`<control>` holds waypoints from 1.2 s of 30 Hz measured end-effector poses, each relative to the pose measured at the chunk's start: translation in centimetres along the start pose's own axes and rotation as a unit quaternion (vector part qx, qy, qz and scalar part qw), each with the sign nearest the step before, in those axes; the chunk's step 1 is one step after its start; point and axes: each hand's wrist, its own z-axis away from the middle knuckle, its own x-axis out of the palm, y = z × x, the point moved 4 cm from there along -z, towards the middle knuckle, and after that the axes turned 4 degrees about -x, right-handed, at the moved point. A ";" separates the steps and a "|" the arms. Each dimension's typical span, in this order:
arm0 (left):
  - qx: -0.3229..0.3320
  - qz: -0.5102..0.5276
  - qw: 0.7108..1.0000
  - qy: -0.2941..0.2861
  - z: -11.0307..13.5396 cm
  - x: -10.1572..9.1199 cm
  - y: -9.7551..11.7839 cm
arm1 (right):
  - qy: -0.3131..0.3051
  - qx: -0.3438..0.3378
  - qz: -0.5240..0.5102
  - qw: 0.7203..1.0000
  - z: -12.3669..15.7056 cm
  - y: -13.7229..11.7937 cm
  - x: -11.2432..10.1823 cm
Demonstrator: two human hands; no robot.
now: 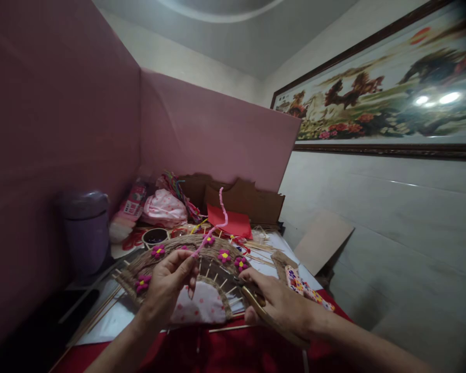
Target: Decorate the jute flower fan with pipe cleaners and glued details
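Between thumb and fingers, my left hand (174,277) pinches a wavy pink pipe cleaner (219,226) that rises above the table. My right hand (274,298) is closed around scissors with gold-coloured handles (258,305), their blades pointing left and partly hidden by the fingers. Below both hands lies a fan-shaped piece of wound twine (134,267) on thin sticks, with magenta flowers (224,256) that have yellow centres. White cloth with pink dots (202,305) fills its inner part.
A purple lidded bin (86,233) stands at left. Behind the fan are a dotted cloth bundle (165,208), red paper (229,221), brown cardboard (256,202) and a round dark container (155,237). Loose sticks (262,254) and flower-patterned strips (306,290) lie to the right.
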 end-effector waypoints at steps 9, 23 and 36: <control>0.008 -0.060 0.997 -0.047 0.3 0.6 -0.8 | 0.029 -0.062 -0.104 0.992 -1.0 -1.0 1.3; 0.007 -0.077 0.994 -0.079 0.4 0.7 -0.9 | 0.033 -0.073 -0.134 0.988 -1.8 -1.5 2.1; 0.012 -0.093 0.993 -0.075 0.2 0.0 -0.4 | 0.047 -0.108 -0.099 0.988 -2.7 -0.9 2.3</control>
